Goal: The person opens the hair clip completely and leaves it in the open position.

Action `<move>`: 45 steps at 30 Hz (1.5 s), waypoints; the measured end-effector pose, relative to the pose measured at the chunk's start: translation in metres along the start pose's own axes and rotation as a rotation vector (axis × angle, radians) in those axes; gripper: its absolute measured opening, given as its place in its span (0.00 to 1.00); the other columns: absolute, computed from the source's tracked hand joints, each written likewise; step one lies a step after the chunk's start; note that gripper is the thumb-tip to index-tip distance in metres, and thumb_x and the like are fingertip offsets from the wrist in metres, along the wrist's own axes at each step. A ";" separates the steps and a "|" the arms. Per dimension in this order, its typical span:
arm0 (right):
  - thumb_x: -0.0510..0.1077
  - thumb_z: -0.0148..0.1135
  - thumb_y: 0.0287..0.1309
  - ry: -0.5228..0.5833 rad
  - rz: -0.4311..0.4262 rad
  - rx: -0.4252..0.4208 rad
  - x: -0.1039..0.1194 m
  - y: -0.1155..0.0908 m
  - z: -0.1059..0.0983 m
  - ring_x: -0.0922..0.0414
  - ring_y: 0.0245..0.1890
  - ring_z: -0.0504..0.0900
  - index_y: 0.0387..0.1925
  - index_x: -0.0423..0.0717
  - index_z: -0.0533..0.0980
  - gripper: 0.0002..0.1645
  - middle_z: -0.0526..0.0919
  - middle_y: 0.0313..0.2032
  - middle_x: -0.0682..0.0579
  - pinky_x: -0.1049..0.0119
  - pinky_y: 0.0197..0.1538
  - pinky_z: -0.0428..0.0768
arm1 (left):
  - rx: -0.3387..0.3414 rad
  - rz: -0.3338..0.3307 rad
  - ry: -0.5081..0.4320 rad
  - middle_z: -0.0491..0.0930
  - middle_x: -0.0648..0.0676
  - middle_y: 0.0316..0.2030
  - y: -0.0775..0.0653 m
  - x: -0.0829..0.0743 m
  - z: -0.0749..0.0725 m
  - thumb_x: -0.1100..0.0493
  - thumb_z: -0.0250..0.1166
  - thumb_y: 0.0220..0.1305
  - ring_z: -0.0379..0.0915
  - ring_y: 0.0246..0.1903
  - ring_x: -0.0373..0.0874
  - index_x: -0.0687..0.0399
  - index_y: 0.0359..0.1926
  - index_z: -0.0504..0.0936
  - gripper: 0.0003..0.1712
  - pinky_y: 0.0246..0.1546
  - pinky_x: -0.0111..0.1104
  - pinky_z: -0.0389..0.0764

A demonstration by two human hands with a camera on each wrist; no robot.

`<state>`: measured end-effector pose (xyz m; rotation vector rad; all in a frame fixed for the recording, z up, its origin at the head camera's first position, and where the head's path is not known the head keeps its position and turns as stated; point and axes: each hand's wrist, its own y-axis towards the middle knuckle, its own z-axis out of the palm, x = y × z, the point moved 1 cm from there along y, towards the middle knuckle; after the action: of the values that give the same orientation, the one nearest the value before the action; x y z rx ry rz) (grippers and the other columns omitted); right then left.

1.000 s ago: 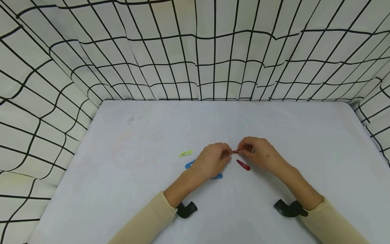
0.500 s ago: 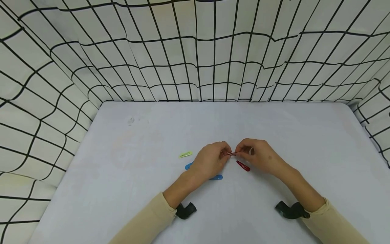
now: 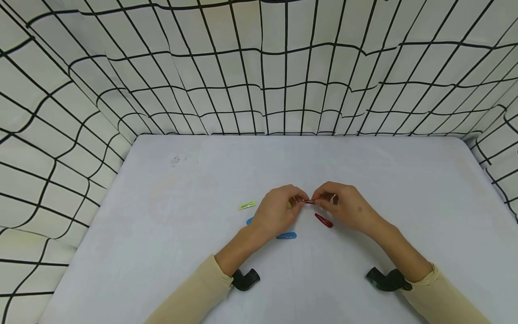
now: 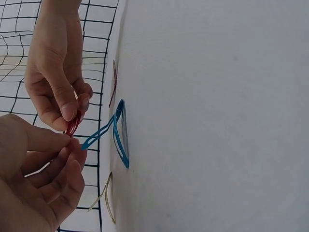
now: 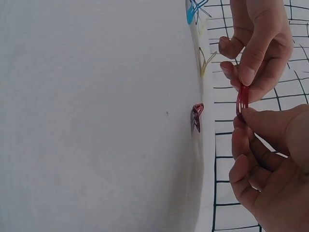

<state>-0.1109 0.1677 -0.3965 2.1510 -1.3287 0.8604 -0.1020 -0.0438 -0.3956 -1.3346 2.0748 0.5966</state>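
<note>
Both hands pinch one red snap hair clip (image 3: pixel 309 201) between them, above the table. My left hand (image 3: pixel 277 210) has one end between thumb and fingertips. My right hand (image 3: pixel 344 201) pinches the other end. The clip's red strips (image 5: pixel 243 99) show between the fingertips in the right wrist view. A second red hair clip (image 3: pixel 323 220) lies on the table just below the right fingers. Near the left wrist lies a blue hair clip (image 3: pixel 286 235); another blue clip (image 3: pixel 249 220) is mostly hidden behind that hand.
A yellow-green hair clip (image 3: pixel 247 205) lies left of the left hand. A second yellow-green clip (image 5: pixel 205 63) stands out in the right wrist view. The white table (image 3: pixel 194 180) is bordered by white walls with black netting (image 3: pixel 263 85).
The hands have come slightly closer together on the red clip, and the clip has tilted between them. The left hand has shifted a little, uncovering more of the near blue clip.
</note>
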 end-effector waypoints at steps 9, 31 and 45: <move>0.39 0.70 0.65 -0.001 0.021 0.011 -0.001 0.000 0.003 0.61 0.39 0.81 0.43 0.51 0.85 0.07 0.88 0.36 0.57 0.69 0.43 0.78 | -0.022 -0.006 -0.078 0.89 0.47 0.40 0.000 0.004 -0.002 0.64 0.68 0.70 0.82 0.39 0.39 0.50 0.46 0.90 0.09 0.40 0.27 0.81; 0.37 0.70 0.64 0.066 0.093 0.086 -0.003 0.001 0.003 0.60 0.40 0.83 0.43 0.55 0.87 0.10 0.89 0.38 0.57 0.67 0.46 0.81 | -0.025 -0.036 -0.157 0.89 0.49 0.38 0.000 0.007 -0.002 0.65 0.69 0.68 0.83 0.38 0.40 0.51 0.44 0.91 0.08 0.40 0.27 0.81; 0.37 0.68 0.67 0.114 0.088 0.070 -0.004 0.000 0.003 0.57 0.38 0.83 0.44 0.52 0.87 0.09 0.90 0.41 0.53 0.68 0.39 0.82 | 0.020 -0.043 -0.178 0.91 0.47 0.45 -0.001 0.010 -0.004 0.64 0.69 0.68 0.83 0.42 0.40 0.47 0.46 0.92 0.11 0.43 0.29 0.81</move>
<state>-0.1114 0.1680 -0.4017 2.0749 -1.3621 1.0632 -0.1054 -0.0532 -0.3992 -1.2640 1.8995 0.6500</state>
